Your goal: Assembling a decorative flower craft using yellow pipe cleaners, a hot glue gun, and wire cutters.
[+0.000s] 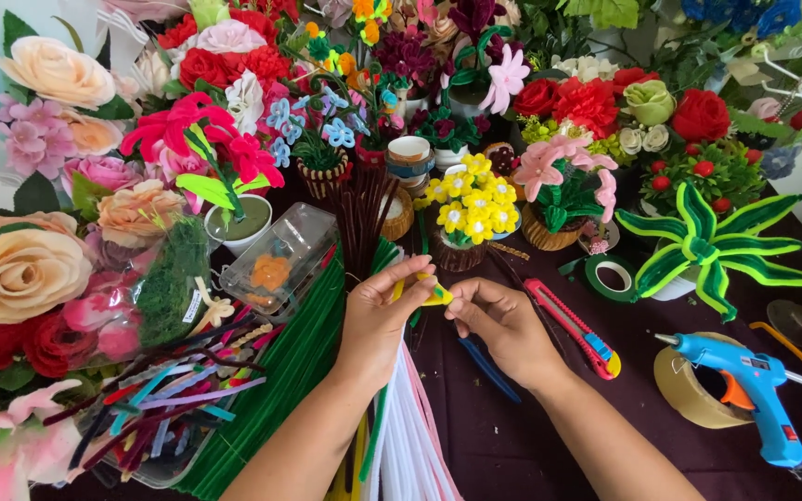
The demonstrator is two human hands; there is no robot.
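My left hand [378, 320] pinches a small yellow pipe-cleaner piece [434, 295] between thumb and fingers at the middle of the table. My right hand [503, 325] meets it from the right, fingertips closed on the same yellow piece. Both hands hover above bundles of green [280, 390] and white pipe cleaners [410, 436]. A pot of small yellow flowers [471, 209] stands just behind the hands.
A red utility knife [573, 327] and a dark blue tool [489, 369] lie right of my hands. A blue glue gun [744, 394] rests on a tape roll [684, 394]. Green tape [611, 276], a clear plastic box [280, 260] and many artificial flowers crowd the back and left.
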